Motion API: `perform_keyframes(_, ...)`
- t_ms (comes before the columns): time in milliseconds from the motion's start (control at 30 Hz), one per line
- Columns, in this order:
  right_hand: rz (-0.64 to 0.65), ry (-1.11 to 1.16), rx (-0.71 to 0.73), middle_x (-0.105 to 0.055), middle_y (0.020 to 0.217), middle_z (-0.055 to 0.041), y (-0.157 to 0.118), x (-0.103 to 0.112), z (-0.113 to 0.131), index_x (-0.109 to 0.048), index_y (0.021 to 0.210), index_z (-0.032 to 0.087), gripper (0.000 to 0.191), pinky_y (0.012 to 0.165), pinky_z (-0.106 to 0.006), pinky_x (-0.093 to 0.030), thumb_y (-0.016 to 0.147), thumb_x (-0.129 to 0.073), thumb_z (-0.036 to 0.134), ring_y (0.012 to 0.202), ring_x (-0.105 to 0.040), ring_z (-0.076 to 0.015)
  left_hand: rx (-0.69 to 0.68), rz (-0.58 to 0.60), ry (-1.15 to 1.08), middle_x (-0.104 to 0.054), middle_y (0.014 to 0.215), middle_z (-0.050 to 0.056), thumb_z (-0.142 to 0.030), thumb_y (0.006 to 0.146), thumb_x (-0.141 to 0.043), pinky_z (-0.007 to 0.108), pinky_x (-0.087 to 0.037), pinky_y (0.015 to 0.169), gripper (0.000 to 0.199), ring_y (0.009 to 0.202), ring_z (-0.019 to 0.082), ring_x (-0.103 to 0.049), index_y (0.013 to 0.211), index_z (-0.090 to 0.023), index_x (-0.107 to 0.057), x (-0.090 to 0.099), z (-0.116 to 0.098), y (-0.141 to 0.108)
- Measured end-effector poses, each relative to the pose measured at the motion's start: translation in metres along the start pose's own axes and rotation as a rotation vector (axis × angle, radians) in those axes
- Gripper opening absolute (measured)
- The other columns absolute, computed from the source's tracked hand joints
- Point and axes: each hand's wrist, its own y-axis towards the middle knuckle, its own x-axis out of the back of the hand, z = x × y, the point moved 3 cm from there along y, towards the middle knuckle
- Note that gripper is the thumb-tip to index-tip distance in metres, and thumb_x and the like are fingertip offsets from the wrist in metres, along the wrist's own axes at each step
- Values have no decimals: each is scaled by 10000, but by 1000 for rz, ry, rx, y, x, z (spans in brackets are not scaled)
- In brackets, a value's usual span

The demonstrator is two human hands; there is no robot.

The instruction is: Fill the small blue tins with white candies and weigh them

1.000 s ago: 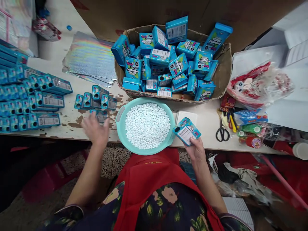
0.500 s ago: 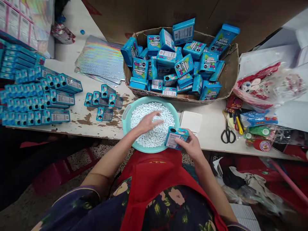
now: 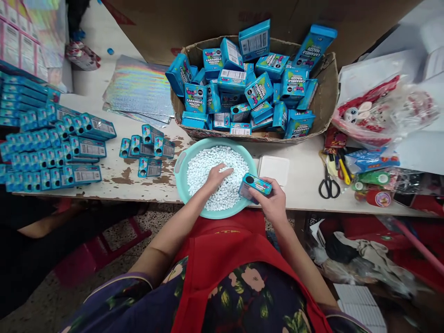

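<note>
A turquoise bowl (image 3: 181,185) full of small white candies (image 3: 208,162) stands at the table's front edge. My left hand (image 3: 217,178) is down in the candies; one digit stretches right across them, and the other fingertips are buried, so what they hold is hidden. Over the bowl's right rim, my right hand (image 3: 272,199) is closed around a blue candy box (image 3: 256,183), tilted so that its top end with a dark round spot faces up. Left of the bowl stand several similar boxes (image 3: 150,167).
Behind the bowl, a cardboard box (image 3: 328,99) is heaped with blue boxes. Rows of blue boxes (image 3: 86,147) and shiny sheets (image 3: 138,90) lie left. A white square item (image 3: 274,169), scissors (image 3: 329,187) and plastic bags (image 3: 388,111) are right. Another person's arm (image 3: 45,224) shows lower left.
My left hand has sunk into the candies, its spread fingers now mostly hidden. The box in my right hand has tipped, showing its top end. The view has shifted slightly.
</note>
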Motion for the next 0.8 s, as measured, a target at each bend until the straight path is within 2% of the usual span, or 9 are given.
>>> perform_keyframes(67, -19, -138, 124, -641, 896, -14, -1, -5, 7, -621, 993, 227, 405, 746, -339, -514, 685, -785, 433, 809, -613, -186, 38, 65, -258, -592, 653, 7, -441, 678, -728, 262, -453, 591, 304, 613, 156, -572, 688, -170, -592, 3, -11, -11)
perform_keyframes(167, -5, -325, 329, -633, 942, -37, -4, -17, 12, -619, 996, 232, 329, 801, -361, -502, 749, -746, 410, 892, -615, -212, 29, 134, -492, -567, 607, -9, -401, 715, -692, 223, -387, 454, 260, 480, 107, -500, 710, -164, -583, 9, -38, -32)
perform_keyframes(233, 30, -401, 430, -638, 955, -51, -7, -28, 14, -611, 1005, 231, 290, 817, -370, -495, 784, -721, 383, 915, -611, -225, -23, 174, -594, -577, 613, -7, -388, 744, -658, 225, -401, 439, 234, 459, 107, -511, 742, -169, -576, 11, -57, -47)
perform_keyframes(300, 66, -455, 494, -648, 970, -62, -10, -39, 16, -604, 1017, 225, 260, 829, -377, -485, 803, -702, 335, 936, -602, -236, -97, 169, -664, -610, 673, 4, -377, 752, -651, 240, -468, 500, 225, 511, 117, -572, 756, -171, -564, 11, -72, -58)
perform_keyframes(400, 98, -532, 525, -660, 977, -63, -12, -51, 19, -606, 1020, 214, 243, 823, -379, -462, 797, -688, 261, 937, -579, -248, -184, 97, -734, -648, 763, 10, -346, 752, -672, 267, -530, 612, 208, 626, 137, -645, 807, -179, -561, 10, -80, -65)
perform_keyframes(467, 99, -581, 522, -666, 974, -56, -12, -54, 22, -615, 1011, 215, 241, 821, -380, -441, 784, -691, 244, 936, -565, -252, -223, 38, -754, -649, 746, 2, -322, 767, -670, 275, -540, 636, 184, 647, 141, -657, 840, -186, -570, 10, -81, -64)
perform_keyframes(600, 83, -635, 523, -674, 979, -45, -13, -57, 27, -631, 1022, 227, 265, 812, -376, -406, 775, -710, 282, 953, -549, -258, -314, -12, -708, -631, 696, 9, -310, 789, -661, 279, -542, 644, 183, 632, 136, -648, 721, -162, -578, 11, -84, -62)
perform_keyframes(800, 105, -582, 554, -668, 927, -40, -12, -55, 35, -645, 994, 242, 289, 780, -372, -394, 768, -745, 392, 919, -561, -251, -284, -57, -610, -585, 636, -13, -405, 799, -658, 256, -527, 580, 290, 583, 120, -618, 674, -180, -525, 14, -92, -65)
